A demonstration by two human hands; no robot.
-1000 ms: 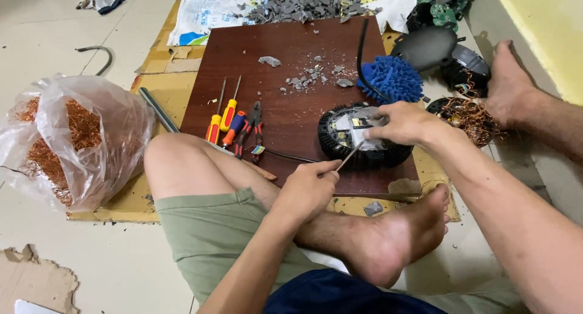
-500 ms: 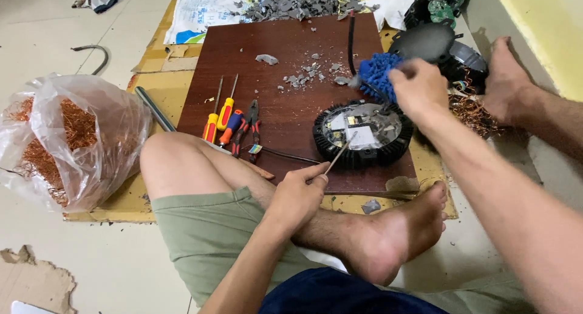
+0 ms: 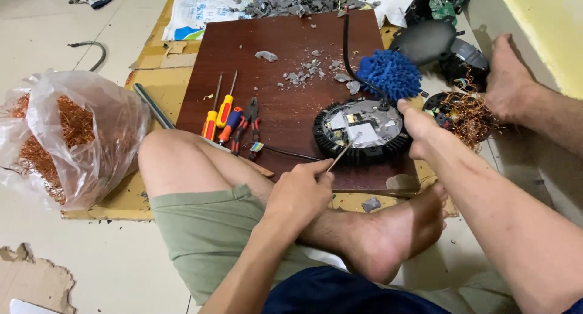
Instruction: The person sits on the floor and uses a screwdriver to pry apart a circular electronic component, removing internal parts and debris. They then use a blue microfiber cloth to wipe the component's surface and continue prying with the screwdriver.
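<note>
A round black device [image 3: 363, 130] with an exposed grey circuit board lies on a dark brown wooden board [image 3: 285, 77]. My left hand [image 3: 299, 192] grips a thin metal tool [image 3: 343, 152] whose tip rests on the circuit board. At the device's right rim, my right hand [image 3: 421, 127] is closed against the black housing, just below a blue fuzzy duster head [image 3: 390, 75]. A black cable [image 3: 347, 47] runs from the device toward the far edge of the board.
Two yellow-handled screwdrivers [image 3: 216, 115] and pliers [image 3: 245, 124] lie left of the device. Grey broken pieces [image 3: 303, 1] pile at the far edge. A plastic bag of copper wire [image 3: 67, 138] sits left; tangled copper wire [image 3: 464, 110] and black housings [image 3: 428, 40] sit right.
My right hand lifted off the device toward the duster, then came back down to the device's right rim. The left hand keeps the thin tool on the board.
</note>
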